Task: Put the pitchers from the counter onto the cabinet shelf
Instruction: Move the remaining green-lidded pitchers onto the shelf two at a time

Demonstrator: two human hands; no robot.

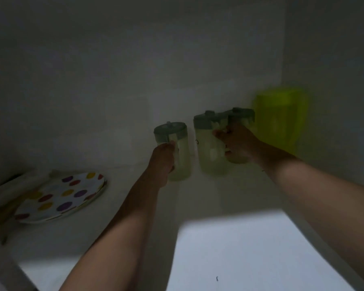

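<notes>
Fingers (220, 134) around 2 pitchers (212, 143), green pitcher (281, 118) beside, dotted plate (59, 196) left.

green pitcher (281, 118) motion-blurred, tray (6, 192) cut off at left edge

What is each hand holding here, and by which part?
The left hand grips one lidded pitcher by its side handle. The right hand holds two lidded pitchers together, apparently by their handles, though blur hides the exact grip.

Three pitchers (210, 143) mid-shelf (229, 238), plate (59, 196) left, container (282, 118) right.
</notes>
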